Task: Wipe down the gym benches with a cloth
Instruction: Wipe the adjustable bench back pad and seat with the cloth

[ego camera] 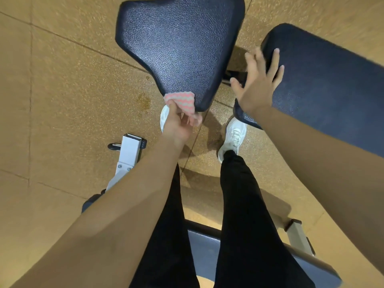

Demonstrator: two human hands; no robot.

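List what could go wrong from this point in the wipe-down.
1. The left hand pinches the cloth by one bunched end at the narrow tip of the seat pad; so little of it lies flat that the wide part may get missed.
2. The right hand is spread over the edge of the back pad; if that pad pivots, leaning on it could shift it.
3. The white frame leg beside the left shoe looks like a trip hazard.

Black trousers point(245, 215); white trainers point(232, 138)
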